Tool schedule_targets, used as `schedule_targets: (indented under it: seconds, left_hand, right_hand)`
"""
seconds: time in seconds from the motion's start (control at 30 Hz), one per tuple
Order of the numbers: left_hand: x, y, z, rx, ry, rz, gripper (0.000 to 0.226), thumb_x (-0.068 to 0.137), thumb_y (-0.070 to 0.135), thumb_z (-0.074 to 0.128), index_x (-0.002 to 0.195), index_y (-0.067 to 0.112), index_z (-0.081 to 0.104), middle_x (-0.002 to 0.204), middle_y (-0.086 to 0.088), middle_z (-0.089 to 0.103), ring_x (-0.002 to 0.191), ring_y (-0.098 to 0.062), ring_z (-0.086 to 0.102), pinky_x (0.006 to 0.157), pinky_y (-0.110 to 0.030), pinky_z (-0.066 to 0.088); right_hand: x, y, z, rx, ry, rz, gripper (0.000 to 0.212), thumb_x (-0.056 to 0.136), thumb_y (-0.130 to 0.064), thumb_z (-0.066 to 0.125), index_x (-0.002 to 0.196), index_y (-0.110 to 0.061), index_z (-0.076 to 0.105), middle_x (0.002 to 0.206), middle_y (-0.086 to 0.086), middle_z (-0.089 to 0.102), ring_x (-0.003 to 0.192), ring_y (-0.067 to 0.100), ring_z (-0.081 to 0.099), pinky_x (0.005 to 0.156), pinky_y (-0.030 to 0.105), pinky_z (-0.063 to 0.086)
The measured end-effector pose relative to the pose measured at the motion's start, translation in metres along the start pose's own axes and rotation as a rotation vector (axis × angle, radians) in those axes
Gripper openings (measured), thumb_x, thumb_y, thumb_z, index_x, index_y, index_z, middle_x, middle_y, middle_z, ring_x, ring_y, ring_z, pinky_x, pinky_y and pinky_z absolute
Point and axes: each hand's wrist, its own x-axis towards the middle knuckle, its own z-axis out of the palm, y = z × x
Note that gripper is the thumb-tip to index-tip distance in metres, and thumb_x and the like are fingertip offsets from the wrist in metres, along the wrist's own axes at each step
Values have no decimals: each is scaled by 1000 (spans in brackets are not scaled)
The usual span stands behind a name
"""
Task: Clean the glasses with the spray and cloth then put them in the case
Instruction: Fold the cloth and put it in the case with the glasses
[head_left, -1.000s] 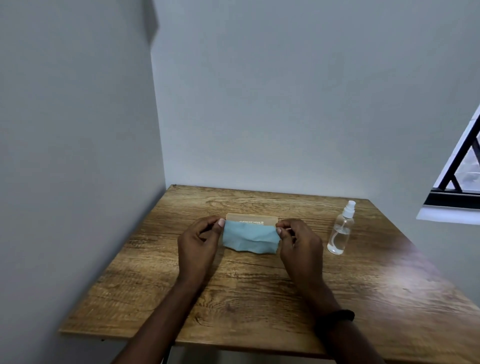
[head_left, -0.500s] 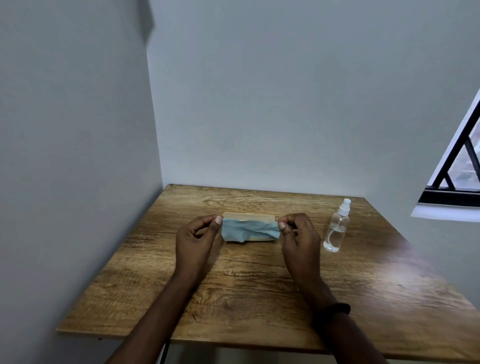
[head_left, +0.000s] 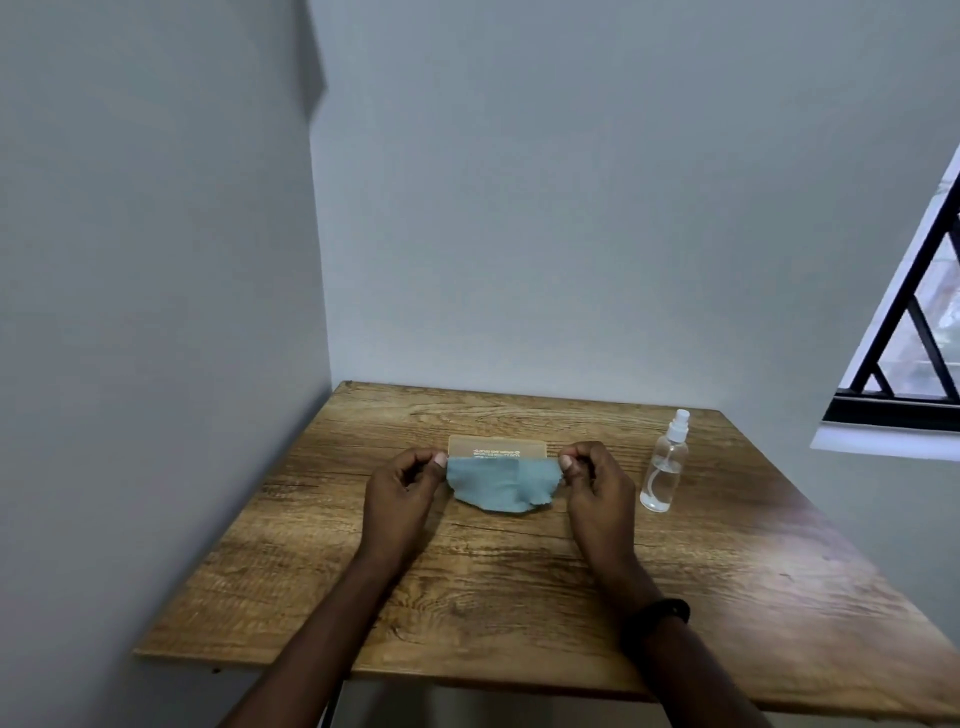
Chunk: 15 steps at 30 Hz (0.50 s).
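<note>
Light blue cleaning cloth (head_left: 497, 485): pinched at upper corners by left hand (head_left: 402, 491) and right hand (head_left: 597, 493), before tan rectangular case (head_left: 496, 447); clear plastic spray bottle (head_left: 665, 464) upright rightward on wooden worktop (head_left: 519, 582)

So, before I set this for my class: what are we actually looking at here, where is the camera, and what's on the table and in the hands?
There is no machine here: a person works with two bare hands. The single picture comes from a wide-angle camera worn on the person's head, looking forward and down.

The left hand and right hand each pinch one top corner of a light blue cleaning cloth, stretching it between them. Behind the cloth lies a flat tan rectangular case with small printed text, on a brown wood-grain table. To the right stands an upright clear plastic spray bottle with a white nozzle, untouched. No glasses are visible; whether they are in the case cannot be told.
</note>
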Motion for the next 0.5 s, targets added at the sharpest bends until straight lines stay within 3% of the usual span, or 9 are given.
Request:
schedule_targets:
  seconds: [0.07,0.2,0.27,0.37,0.5]
  left_hand:
    - [0,0,1,9,3,-11,11,98,16,68,94,18,78,87,3,78,85,-8,73,73,-28,58]
    - [-4,3,1,10,-34,-5,19,99,11,64,91,21,78,89,3,79,90,-16,73,80,-36,58]
    - [-5,5,0,41,-35,39,18,101,17,64,92,21,79,92,5,79,93,-12,72,83,-34,56]
    - [-11,7,3,207,-76,233,12,95,34,70,101,26,77,100,13,75,101,-6,69,84,-30,54]
    - [-25,6,18,472,-249,461,38,88,54,72,116,29,71,113,19,68,108,1,61,89,-19,47]
  right_hand:
    - [0,2,1,22,-12,27,18,93,1,62,92,-16,67,85,-9,69,79,-2,62,65,13,47]
    - [-4,-4,2,69,-68,-12,23,92,7,60,90,-14,66,84,-5,68,79,-2,62,66,10,46]
    - [-4,-6,3,89,-88,-33,24,93,7,59,90,-15,65,84,-4,67,79,-1,61,66,10,45]
    - [-6,-7,5,96,-124,-51,22,94,4,60,91,-17,66,85,-5,67,79,1,61,67,13,46]
    - [-10,-6,9,76,-171,-69,19,93,2,62,90,-16,68,84,-6,68,78,9,65,67,17,49]
